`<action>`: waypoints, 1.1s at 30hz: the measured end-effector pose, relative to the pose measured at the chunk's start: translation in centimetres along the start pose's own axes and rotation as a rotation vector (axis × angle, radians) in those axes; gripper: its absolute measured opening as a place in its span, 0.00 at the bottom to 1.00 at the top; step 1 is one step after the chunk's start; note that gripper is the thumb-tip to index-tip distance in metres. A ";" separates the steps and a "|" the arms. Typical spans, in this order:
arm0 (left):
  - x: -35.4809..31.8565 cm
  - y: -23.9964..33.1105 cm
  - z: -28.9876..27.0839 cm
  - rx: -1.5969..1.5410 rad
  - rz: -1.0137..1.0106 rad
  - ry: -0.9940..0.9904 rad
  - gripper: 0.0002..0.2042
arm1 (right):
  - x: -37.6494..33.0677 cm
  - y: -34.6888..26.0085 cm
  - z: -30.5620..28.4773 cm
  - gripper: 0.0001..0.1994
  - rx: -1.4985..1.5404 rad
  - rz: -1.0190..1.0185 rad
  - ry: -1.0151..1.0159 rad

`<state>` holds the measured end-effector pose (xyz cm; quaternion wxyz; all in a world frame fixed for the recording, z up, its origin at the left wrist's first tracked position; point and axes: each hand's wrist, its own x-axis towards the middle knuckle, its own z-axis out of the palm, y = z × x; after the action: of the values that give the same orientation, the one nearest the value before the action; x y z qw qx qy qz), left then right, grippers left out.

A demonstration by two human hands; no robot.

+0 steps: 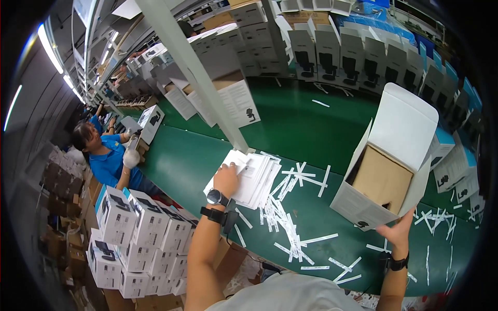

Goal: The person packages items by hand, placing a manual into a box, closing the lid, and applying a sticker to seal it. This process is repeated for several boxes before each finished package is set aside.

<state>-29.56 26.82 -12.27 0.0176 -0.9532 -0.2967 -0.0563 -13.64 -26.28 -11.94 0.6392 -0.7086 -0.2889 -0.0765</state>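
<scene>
My left hand (226, 181) is on a pile of white printed leaflets (259, 179), its fingers bent together at the edge of the top leaflet (237, 159). At the right, an open white carton (353, 202) leans with its lid flap (407, 119) raised. A brown cardboard insert (386, 176) fills its inside. My right hand (398, 230) grips the carton's near lower corner, thumb on the near side; the other fingers are partly hidden behind it.
White paper strips (290, 233) lie scattered across the green table (187, 155). A slanted metal post (192, 67) rises behind the leaflets. Open cartons (327, 57) line the back right. Stacked white boxes (150, 228) stand at left, near a co-worker in blue (111, 160).
</scene>
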 end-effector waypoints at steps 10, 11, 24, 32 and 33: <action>-1.4 4.7 -11.1 -0.326 0.214 0.750 0.06 | 1.4 -0.7 1.1 0.47 0.114 0.089 -0.135; -2.9 7.4 -15.0 -0.434 0.203 0.840 0.06 | 1.3 -0.7 1.3 0.47 0.110 0.089 -0.135; -7.0 22.9 -23.9 -0.642 0.857 0.758 0.24 | 1.1 -2.7 2.0 0.57 0.034 0.140 -0.298; -6.2 23.1 -24.6 -0.676 0.858 0.769 0.19 | 2.3 -3.0 1.8 0.71 0.105 0.109 -0.317; -6.0 23.3 -24.0 -0.635 0.884 0.640 0.18 | 2.5 -2.9 2.0 0.71 0.091 0.099 -0.337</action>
<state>-23.59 2.69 10.86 -0.1568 -0.8804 0.1765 -0.4112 -13.61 -23.55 -8.62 0.6160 -0.6952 -0.3599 0.0880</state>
